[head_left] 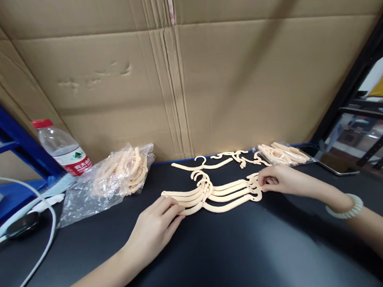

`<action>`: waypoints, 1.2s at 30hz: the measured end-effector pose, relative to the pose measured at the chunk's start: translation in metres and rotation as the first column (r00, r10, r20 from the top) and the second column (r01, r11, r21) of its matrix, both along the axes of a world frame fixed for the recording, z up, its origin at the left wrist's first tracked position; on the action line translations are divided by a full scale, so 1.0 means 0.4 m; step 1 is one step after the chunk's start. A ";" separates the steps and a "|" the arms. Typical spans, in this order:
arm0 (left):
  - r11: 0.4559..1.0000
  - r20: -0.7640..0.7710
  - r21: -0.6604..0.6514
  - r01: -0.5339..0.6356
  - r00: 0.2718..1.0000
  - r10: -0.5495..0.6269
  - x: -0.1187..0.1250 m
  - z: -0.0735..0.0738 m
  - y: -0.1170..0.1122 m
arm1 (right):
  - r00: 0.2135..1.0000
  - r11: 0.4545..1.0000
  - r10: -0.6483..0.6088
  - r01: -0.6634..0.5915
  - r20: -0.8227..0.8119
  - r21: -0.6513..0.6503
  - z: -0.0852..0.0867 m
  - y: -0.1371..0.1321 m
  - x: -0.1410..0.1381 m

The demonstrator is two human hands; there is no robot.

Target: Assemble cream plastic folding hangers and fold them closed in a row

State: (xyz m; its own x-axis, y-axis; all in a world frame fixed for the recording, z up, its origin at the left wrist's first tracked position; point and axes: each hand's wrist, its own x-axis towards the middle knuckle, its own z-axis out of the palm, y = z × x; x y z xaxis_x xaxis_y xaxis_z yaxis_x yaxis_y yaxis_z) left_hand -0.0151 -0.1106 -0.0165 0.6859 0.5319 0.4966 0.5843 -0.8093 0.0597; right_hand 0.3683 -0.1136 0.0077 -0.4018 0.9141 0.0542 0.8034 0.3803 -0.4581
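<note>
Several small cream plastic hangers (215, 194) lie fanned in a stack on the black table (220, 256). My left hand (156, 226) rests on the stack's left ends, fingers stretched flat and close together. At the right ends my right hand (282, 179) has its fingers curled, pinching the hanger tips. A pale bead bracelet (345, 207) circles my right wrist. One single hanger (201, 164) lies apart behind the stack.
A clear bag of more hangers (121, 173) lies at the back left beside a water bottle (64, 149). Another bag (283, 153) and loose hangers (235, 155) sit at the back right. A white cable (48, 225) curves on the left. A cardboard wall (186, 73) stands behind.
</note>
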 end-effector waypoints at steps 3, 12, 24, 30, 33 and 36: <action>0.999 0.012 0.032 -0.018 1.000 0.017 -0.003 -0.004 0.001 | 1.000 0.992 0.001 -0.004 0.028 0.125 -0.010 0.008 0.011; 0.999 -0.151 0.029 -0.031 0.988 0.035 0.041 0.093 0.114 | 0.990 0.963 -0.068 0.032 0.126 0.266 0.037 0.095 0.032; 0.993 -0.419 -0.031 -0.116 0.903 0.093 0.174 0.058 0.351 | 0.973 0.929 0.158 -0.204 0.168 0.308 -0.028 0.211 0.048; 0.993 -0.365 0.030 -0.113 0.924 0.116 0.174 0.112 0.332 | 0.991 0.814 0.053 0.031 -0.127 0.580 0.001 0.193 0.059; 0.987 -0.323 0.063 -0.149 0.932 0.161 0.157 0.158 0.292 | 0.943 0.755 -0.055 0.255 -0.329 0.605 0.022 0.171 0.042; 0.975 -0.241 0.095 -0.201 0.946 0.218 0.126 0.178 0.226 | 0.790 0.797 -0.118 0.437 -0.602 0.417 0.039 0.128 0.004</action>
